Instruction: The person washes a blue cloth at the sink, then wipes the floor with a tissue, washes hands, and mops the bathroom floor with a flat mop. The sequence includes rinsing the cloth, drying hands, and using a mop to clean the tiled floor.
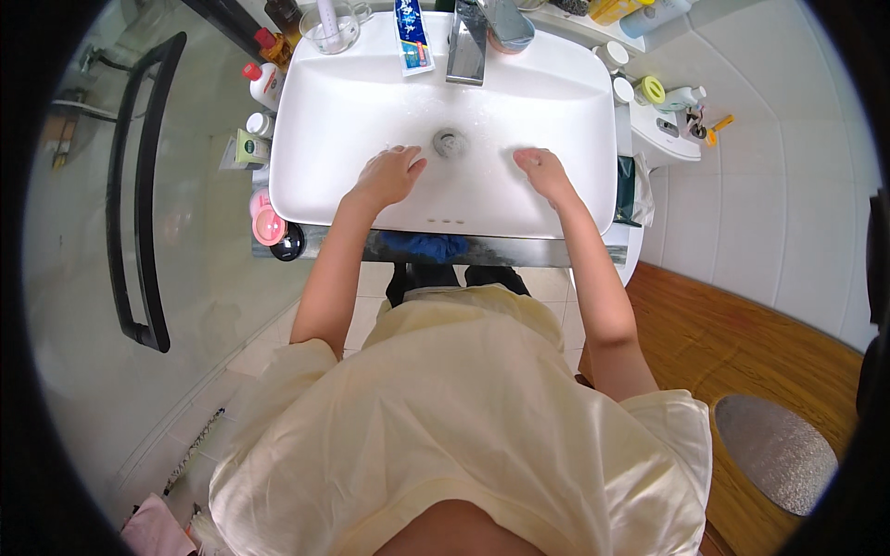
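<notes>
My left hand (393,176) hangs over the white washbasin (334,111), left of the metal drain (449,142). Its thumb stands apart from the fingers, and nothing is in it. On the drain's other side, my right hand (545,172) is low in the basin with its fingers curled inward. Whether those fingers enclose anything is hidden. A chrome faucet (466,59) rises from the back rim, above the drain. Beside it, a blue and white toothpaste tube (413,38) lies on the rim. The basin's surface looks wet around the drain.
A clear glass cup (332,31) stands on the back left rim. Bottles, including a white one with a red cap (263,83), line the left side. A pink round compact (269,226) sits by the front left corner. White-lidded jars (621,90) flank the right side. A blue cloth (427,244) hangs at the front edge.
</notes>
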Available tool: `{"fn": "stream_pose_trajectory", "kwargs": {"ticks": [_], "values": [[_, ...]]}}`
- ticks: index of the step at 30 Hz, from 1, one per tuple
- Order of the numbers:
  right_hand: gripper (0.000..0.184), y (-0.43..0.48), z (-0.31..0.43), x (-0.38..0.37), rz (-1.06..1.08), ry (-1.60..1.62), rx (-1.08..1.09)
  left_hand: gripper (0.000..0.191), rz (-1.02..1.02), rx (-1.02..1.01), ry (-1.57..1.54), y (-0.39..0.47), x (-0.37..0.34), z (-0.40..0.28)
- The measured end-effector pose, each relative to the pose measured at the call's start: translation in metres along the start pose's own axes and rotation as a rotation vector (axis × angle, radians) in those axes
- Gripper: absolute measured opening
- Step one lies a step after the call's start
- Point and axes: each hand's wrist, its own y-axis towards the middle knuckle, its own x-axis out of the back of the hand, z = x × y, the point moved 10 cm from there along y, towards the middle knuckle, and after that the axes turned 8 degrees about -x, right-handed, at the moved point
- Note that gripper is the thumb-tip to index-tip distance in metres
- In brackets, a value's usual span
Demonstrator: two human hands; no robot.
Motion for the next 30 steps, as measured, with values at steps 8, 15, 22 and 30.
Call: {"fn": "stream_pose_trajectory", "kwargs": {"ticks": [8,15,22,30], "values": [[0.015,-0.072,0.120,0.110,-0.446,0.194,0.476,0.021,-0.427,-0.297,0.010,-0.003,0.093,-0.100],[0.021,-0.074,0.086,0.059,-0.610,0.100,0.556,0.020,-0.785,-0.291,-0.052,-0.008,0.076,-0.096],[0.033,-0.050,0.061,0.008,-0.308,-0.142,0.433,0.059,-0.083,-0.072,-0.060,0.003,-0.013,-0.061],[0.020,-0.105,0.104,0.082,-0.582,0.267,0.585,0.020,-0.804,-0.263,-0.171,-0.028,0.091,-0.109]]}}
